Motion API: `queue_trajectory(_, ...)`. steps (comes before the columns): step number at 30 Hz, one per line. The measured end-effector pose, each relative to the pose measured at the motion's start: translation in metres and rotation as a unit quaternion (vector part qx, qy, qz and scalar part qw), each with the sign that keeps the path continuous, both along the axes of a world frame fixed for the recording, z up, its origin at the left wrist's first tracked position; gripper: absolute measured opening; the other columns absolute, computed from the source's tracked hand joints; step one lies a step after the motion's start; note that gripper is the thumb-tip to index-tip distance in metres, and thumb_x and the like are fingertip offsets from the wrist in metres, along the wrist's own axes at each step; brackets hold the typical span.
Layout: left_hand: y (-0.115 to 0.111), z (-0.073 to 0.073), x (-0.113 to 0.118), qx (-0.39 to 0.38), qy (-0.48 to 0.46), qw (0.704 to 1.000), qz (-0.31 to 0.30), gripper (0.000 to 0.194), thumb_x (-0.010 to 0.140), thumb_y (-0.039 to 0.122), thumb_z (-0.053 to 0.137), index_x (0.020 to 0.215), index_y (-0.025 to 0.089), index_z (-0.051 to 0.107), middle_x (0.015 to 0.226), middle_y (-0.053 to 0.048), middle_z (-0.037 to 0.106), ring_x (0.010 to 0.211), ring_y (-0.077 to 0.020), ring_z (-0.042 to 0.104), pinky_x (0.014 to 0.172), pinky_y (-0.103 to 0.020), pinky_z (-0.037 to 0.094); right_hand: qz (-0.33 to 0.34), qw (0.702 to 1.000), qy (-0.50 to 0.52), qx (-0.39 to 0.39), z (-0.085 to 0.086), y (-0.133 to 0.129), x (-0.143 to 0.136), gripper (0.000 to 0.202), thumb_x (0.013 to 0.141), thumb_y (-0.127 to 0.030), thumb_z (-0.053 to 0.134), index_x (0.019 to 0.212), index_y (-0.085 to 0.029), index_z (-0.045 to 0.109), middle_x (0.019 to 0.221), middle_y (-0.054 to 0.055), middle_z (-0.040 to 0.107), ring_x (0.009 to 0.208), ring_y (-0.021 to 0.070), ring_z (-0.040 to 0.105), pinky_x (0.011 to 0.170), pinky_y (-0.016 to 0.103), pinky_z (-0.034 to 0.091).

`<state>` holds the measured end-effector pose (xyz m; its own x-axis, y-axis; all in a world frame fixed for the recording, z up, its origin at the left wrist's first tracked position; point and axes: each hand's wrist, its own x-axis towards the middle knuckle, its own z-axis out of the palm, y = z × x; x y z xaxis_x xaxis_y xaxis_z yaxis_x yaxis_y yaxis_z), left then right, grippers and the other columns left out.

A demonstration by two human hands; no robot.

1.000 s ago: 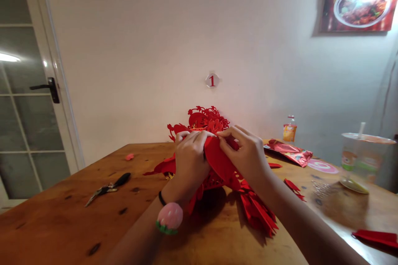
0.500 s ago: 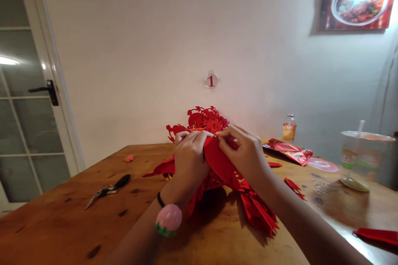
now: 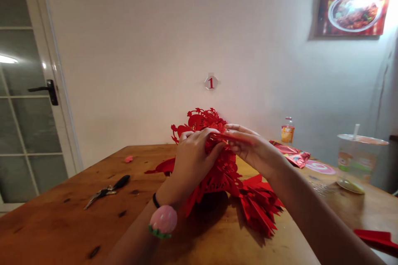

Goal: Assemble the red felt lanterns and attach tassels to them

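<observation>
A red cut-out lantern (image 3: pixel 219 183) with openwork letters and curly edges stands on the wooden table, partly covered by my hands. My left hand (image 3: pixel 192 157) is closed at its top, thumb and fingers pinching a flat red lantern panel (image 3: pixel 234 136). That panel is turned nearly edge-on, so only a thin strip shows. From the other side my right hand (image 3: pixel 256 151) grips the same panel, its palm turned partly up and some fingers hidden. A fanned bunch of red pieces (image 3: pixel 259 205) spreads at the lantern's lower right. A hair tie with a pink strawberry (image 3: pixel 163 220) circles my left wrist.
Keys (image 3: pixel 107 191) and a small pink scrap (image 3: pixel 128 159) lie to the left. On the right are a bottle (image 3: pixel 287 130), a red wrapper (image 3: pixel 292 154), a pink round disc (image 3: pixel 320 167), a clear cup (image 3: pixel 357 161) and a red strip (image 3: pixel 376 238). The wall stands behind.
The red panel has tilted from showing its broad face to nearly edge-on. My right hand has rolled palm-up and shifted right; more of the lantern's lettered front shows.
</observation>
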<state>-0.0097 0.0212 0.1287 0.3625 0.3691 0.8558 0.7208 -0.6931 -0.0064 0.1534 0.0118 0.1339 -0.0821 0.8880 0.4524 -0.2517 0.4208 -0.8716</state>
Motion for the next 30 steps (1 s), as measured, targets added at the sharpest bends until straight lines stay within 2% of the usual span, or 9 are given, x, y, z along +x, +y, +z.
queue_trajectory(3, 0.002, 0.0, 0.0, -0.02, -0.019, 1.0, 0.011, 0.023, 0.086, 0.038, 0.047, 0.097, 0.021, 0.059, 0.096, -0.004, 0.067, 0.087, -0.0209, 0.06, 0.081, -0.037, 0.038, 0.038, 0.997, 0.074, 0.0, 0.0, 0.009, 0.002, 0.014, 0.08, -0.025, 0.049, 0.089, -0.02, 0.059, 0.103, 0.005, 0.064, 0.085, 0.0138, 0.063, 0.079, 0.027, 0.053)
queue_trajectory(6, 0.007, 0.0, -0.003, -0.014, -0.039, 0.999, 0.022, 0.023, 0.086, 0.035, 0.049, 0.102, 0.02, 0.058, 0.102, -0.005, 0.066, 0.098, -0.0208, 0.058, 0.089, -0.038, 0.037, 0.059, 0.994, 0.091, 0.035, 0.001, 0.012, 0.001, 0.018, 0.084, -0.027, 0.043, 0.092, -0.022, 0.058, 0.117, 0.005, 0.059, 0.105, 0.018, 0.058, 0.094, 0.034, 0.047)
queue_trajectory(11, 0.013, 0.004, -0.013, -0.001, -0.006, 0.999, 0.051, 0.028, 0.086, 0.038, 0.047, 0.102, 0.02, 0.06, 0.113, -0.006, 0.062, 0.116, -0.0224, 0.046, 0.099, -0.041, 0.031, -0.027, 0.994, 0.024, 0.101, 0.0, 0.008, -0.001, 0.04, 0.083, -0.025, 0.043, 0.122, -0.031, 0.043, 0.142, 0.001, 0.035, 0.124, 0.019, 0.042, 0.102, 0.038, 0.041)
queue_trajectory(14, 0.013, 0.012, -0.025, -0.018, 0.031, 0.996, 0.077, 0.037, 0.084, 0.044, 0.047, 0.109, 0.018, 0.058, 0.126, -0.009, 0.053, 0.123, -0.0247, 0.04, 0.101, -0.044, 0.031, -0.046, 0.993, -0.008, 0.106, -0.002, 0.007, -0.001, 0.05, 0.081, -0.023, 0.048, 0.129, -0.035, 0.036, 0.147, -0.003, 0.024, 0.129, 0.0181, 0.036, 0.103, 0.034, 0.04)
queue_trajectory(17, 0.011, 0.018, -0.039, -0.039, 0.076, 0.99, 0.111, 0.044, 0.081, 0.047, 0.051, 0.114, 0.019, 0.057, 0.133, -0.009, 0.047, 0.124, -0.0286, 0.037, 0.101, -0.047, 0.031, -0.047, 0.992, -0.042, 0.108, -0.003, 0.004, -0.002, 0.047, 0.081, -0.024, 0.051, 0.126, -0.035, 0.042, 0.145, -0.004, 0.03, 0.128, 0.0193, 0.036, 0.1, 0.032, 0.042)
queue_trajectory(21, 0.008, 0.023, -0.055, -0.08, 0.108, 0.98, 0.15, 0.047, 0.081, 0.048, 0.049, 0.121, 0.022, 0.052, 0.126, -0.008, 0.053, 0.117, -0.028, 0.046, 0.098, -0.047, 0.034, -0.077, 0.987, -0.078, 0.115, -0.003, 0.0, 0.0, 0.046, 0.081, -0.028, 0.052, 0.126, -0.034, 0.042, 0.143, -0.003, 0.033, 0.128, 0.0202, 0.037, 0.102, 0.033, 0.039)
queue_trajectory(26, 0.002, 0.028, -0.063, -0.146, 0.126, 0.959, 0.206, 0.045, 0.084, 0.043, 0.043, 0.124, 0.023, 0.049, 0.124, -0.008, 0.055, 0.115, -0.0278, 0.048, 0.097, -0.044, 0.033, -0.101, 0.981, -0.101, 0.132, -0.003, 0.001, 0.012, 0.044, 0.082, -0.033, 0.054, 0.125, -0.035, 0.045, 0.141, -0.003, 0.037, 0.127, 0.0212, 0.037, 0.104, 0.036, 0.036)
queue_trajectory(28, -0.002, 0.03, -0.065, -0.192, 0.147, 0.953, 0.185, 0.043, 0.086, 0.045, 0.038, 0.117, 0.021, 0.054, 0.117, -0.009, 0.06, 0.109, -0.0266, 0.052, 0.093, -0.041, 0.036, -0.116, 0.977, -0.116, 0.139, -0.002, 0.001, 0.017, 0.044, 0.081, -0.034, 0.054, 0.124, -0.034, 0.047, 0.139, -0.002, 0.041, 0.126, 0.0224, 0.04, 0.102, 0.037, 0.038)
queue_trajectory(30, -0.004, 0.03, -0.069, -0.235, 0.16, 0.949, 0.134, 0.044, 0.087, 0.048, 0.032, 0.106, 0.021, 0.06, 0.107, -0.008, 0.065, 0.098, -0.0245, 0.059, 0.086, -0.036, 0.041, -0.15, 0.968, -0.141, 0.147, 0.002, -0.002, 0.02, 0.042, 0.081, -0.034, 0.055, 0.122, -0.032, 0.05, 0.134, 0.001, 0.046, 0.123, 0.0239, 0.043, 0.099, 0.038, 0.04)
